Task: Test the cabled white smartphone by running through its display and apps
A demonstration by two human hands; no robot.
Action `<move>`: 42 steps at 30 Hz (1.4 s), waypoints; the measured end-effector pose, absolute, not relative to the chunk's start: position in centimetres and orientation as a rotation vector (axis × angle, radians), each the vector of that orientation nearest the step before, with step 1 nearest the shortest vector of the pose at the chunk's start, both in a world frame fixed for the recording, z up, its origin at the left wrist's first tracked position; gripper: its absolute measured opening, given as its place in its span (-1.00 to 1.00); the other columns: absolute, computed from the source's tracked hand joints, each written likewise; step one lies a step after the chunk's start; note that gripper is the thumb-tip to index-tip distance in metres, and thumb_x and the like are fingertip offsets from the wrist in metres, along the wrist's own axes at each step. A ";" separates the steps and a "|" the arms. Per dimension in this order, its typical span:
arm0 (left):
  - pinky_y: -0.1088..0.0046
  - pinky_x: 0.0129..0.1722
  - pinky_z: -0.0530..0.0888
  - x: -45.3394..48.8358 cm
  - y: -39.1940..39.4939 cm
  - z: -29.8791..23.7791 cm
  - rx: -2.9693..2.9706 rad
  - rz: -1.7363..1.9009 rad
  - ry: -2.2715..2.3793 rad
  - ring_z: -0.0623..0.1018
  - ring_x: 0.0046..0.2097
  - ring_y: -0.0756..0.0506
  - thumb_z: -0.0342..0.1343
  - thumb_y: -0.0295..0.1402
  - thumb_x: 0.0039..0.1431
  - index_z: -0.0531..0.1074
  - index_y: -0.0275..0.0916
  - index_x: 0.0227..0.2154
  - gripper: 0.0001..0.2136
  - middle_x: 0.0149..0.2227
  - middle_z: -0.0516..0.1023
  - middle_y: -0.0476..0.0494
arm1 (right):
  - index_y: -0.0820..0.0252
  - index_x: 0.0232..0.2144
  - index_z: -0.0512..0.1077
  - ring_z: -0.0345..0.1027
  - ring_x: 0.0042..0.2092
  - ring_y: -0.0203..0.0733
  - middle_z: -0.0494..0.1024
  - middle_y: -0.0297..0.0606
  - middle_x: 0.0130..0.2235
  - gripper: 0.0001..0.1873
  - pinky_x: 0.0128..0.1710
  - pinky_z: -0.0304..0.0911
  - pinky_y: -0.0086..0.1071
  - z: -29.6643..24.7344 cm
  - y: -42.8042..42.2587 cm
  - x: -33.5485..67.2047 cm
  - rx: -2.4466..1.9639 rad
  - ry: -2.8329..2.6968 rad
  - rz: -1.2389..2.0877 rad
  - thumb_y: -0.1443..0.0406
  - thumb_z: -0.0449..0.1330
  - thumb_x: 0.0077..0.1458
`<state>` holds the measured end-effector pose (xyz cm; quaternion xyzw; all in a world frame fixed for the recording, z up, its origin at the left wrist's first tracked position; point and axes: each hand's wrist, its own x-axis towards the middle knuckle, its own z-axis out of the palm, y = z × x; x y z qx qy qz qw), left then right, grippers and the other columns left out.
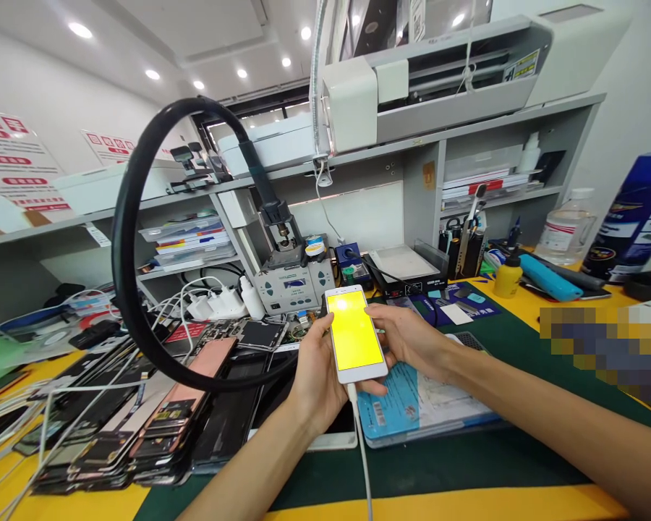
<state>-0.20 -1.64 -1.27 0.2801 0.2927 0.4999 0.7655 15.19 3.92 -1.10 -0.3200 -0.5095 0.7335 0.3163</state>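
A white smartphone (356, 334) with a plain bright yellow screen is held up between both hands, over the middle of the bench. My left hand (317, 369) grips its left edge, thumb along the side. My right hand (404, 336) holds the right edge, thumb at the screen's border and fingers behind the phone. A white charging cable (361, 441) is plugged into the phone's bottom end and runs down toward the front edge. Below the phone lies a blue-and-white packet (398, 405), partly covered by the hands and phone.
Stacks of phone parts (168, 412) and tangled white cables fill the left side. A thick black hose (122, 239) loops up from a grey rework station (293, 286). A yellow bottle (507, 277), a tool holder (463, 250) and a clear jug (567, 228) stand at the right.
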 end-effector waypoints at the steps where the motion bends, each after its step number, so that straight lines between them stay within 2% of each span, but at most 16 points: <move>1: 0.22 -0.51 0.59 -0.2 -1.6 -1.3 0.612 1.085 0.619 0.62 -0.27 -0.29 -0.10 -0.04 0.27 0.34 -0.42 0.14 -0.43 -0.11 0.56 -0.43 | 0.19 0.00 0.41 0.32 -0.35 -0.20 0.52 -0.16 -0.26 -0.57 -0.60 0.16 -0.48 -1.1 3.8 15.1 -0.849 -1.351 1.913 0.07 0.08 0.20; 6: 0.25 -0.41 0.60 -0.2 -1.7 -1.1 0.595 1.072 0.547 0.61 -0.20 -0.26 -0.12 0.04 0.28 0.28 -0.34 0.21 -0.37 -0.11 0.56 -0.40 | 0.20 -0.05 0.43 0.31 -0.40 -0.25 0.52 -0.20 -0.32 -0.59 -0.61 0.08 -0.50 -0.9 3.4 15.1 -0.770 -1.396 1.851 0.06 0.12 0.18; 9: 0.23 -0.38 0.60 -0.4 -1.7 -1.0 0.592 1.061 0.532 0.60 -0.18 -0.27 -0.15 0.05 0.29 0.29 -0.34 0.21 -0.37 -0.09 0.56 -0.40 | 0.24 -0.07 0.43 0.32 -0.41 -0.24 0.52 -0.20 -0.34 -0.57 -0.57 0.12 -0.48 -0.8 3.1 15.1 -0.722 -1.412 1.829 0.05 0.08 0.20; 14: 0.22 -0.44 0.59 -0.7 -1.7 -0.7 0.602 1.015 0.516 0.59 -0.21 -0.28 -0.19 0.10 0.27 0.34 -0.34 0.18 -0.33 -0.04 0.54 -0.43 | 0.18 0.04 0.35 0.44 -0.28 -0.12 0.58 -0.13 -0.17 -0.58 -0.45 0.25 -0.38 -1.0 3.1 15.1 -0.778 -1.403 1.798 0.12 0.08 0.19; 17: 0.23 -0.47 0.58 -0.7 -1.7 -0.8 0.600 0.999 0.524 0.59 -0.25 -0.26 -0.19 0.12 0.26 0.34 -0.37 0.18 -0.31 -0.04 0.53 -0.45 | 0.17 0.05 0.32 0.47 -0.25 -0.07 0.59 -0.11 -0.15 -0.60 -0.42 0.28 -0.34 -1.1 3.3 15.0 -0.901 -1.428 1.729 0.15 0.06 0.21; 19: 0.23 -0.47 0.58 -0.6 -1.7 -0.8 0.598 0.999 0.533 0.59 -0.25 -0.26 -0.19 0.11 0.26 0.32 -0.38 0.19 -0.31 -0.04 0.53 -0.46 | 0.17 0.05 0.31 0.49 -0.23 -0.06 0.59 -0.11 -0.13 -0.58 -0.40 0.30 -0.32 -1.0 3.3 15.0 -0.954 -1.495 1.687 0.19 0.13 0.16; 22: 0.23 -0.44 0.59 -0.4 -1.7 -0.9 0.586 1.015 0.546 0.59 -0.22 -0.27 -0.17 0.08 0.27 0.31 -0.40 0.19 -0.32 -0.05 0.53 -0.46 | 0.18 0.05 0.29 0.49 -0.18 -0.06 0.57 -0.14 -0.09 -0.45 -0.31 0.34 -0.31 -0.8 3.2 15.2 -0.894 -1.612 1.664 0.33 0.27 -0.03; 24: 0.21 -0.39 0.59 -0.3 -1.7 -0.9 0.571 1.030 0.553 0.59 -0.20 -0.27 -0.16 0.07 0.28 0.31 -0.41 0.19 -0.33 -0.08 0.54 -0.45 | 0.18 0.06 0.27 0.49 -0.18 -0.08 0.58 -0.17 -0.11 -0.39 -0.29 0.34 -0.31 -0.7 3.2 15.4 -0.856 -1.631 1.680 0.37 0.28 -0.08; 29: 0.18 -0.33 0.60 -0.3 -1.7 -1.0 0.560 1.043 0.547 0.59 -0.18 -0.27 -0.15 0.05 0.29 0.30 -0.38 0.20 -0.36 -0.12 0.57 -0.40 | 0.16 0.08 0.27 0.50 -0.22 -0.08 0.58 -0.16 -0.11 -0.43 -0.35 0.33 -0.32 -0.8 3.2 15.4 -0.852 -1.616 1.690 0.31 0.24 -0.01; 36: 0.20 -0.34 0.60 -0.2 -1.8 -1.0 0.567 1.068 0.573 0.59 -0.19 -0.26 -0.14 0.03 0.29 0.29 -0.37 0.21 -0.37 -0.15 0.58 -0.39 | 0.21 0.05 0.29 0.50 -0.20 -0.06 0.58 -0.09 -0.10 -0.42 -0.31 0.34 -0.30 -0.5 2.9 15.1 -0.921 -1.676 1.615 0.18 0.31 0.00; 39: 0.21 -0.36 0.60 -0.1 -1.8 -0.9 0.563 1.071 0.573 0.60 -0.20 -0.26 -0.16 0.01 0.30 0.29 -0.38 0.20 -0.38 -0.15 0.58 -0.39 | 0.21 0.04 0.31 0.49 -0.21 -0.08 0.57 -0.10 -0.10 -0.44 -0.31 0.33 -0.31 -0.5 3.0 15.0 -0.912 -1.683 1.600 0.22 0.30 -0.01; 42: 0.20 -0.38 0.60 -0.1 -1.8 -0.9 0.557 1.072 0.567 0.60 -0.21 -0.26 -0.15 0.01 0.30 0.30 -0.38 0.19 -0.39 -0.15 0.58 -0.39 | 0.19 0.06 0.32 0.45 -0.30 -0.13 0.58 -0.14 -0.15 -0.47 -0.45 0.24 -0.37 -0.6 3.1 15.1 -0.904 -1.571 1.697 0.30 0.18 -0.02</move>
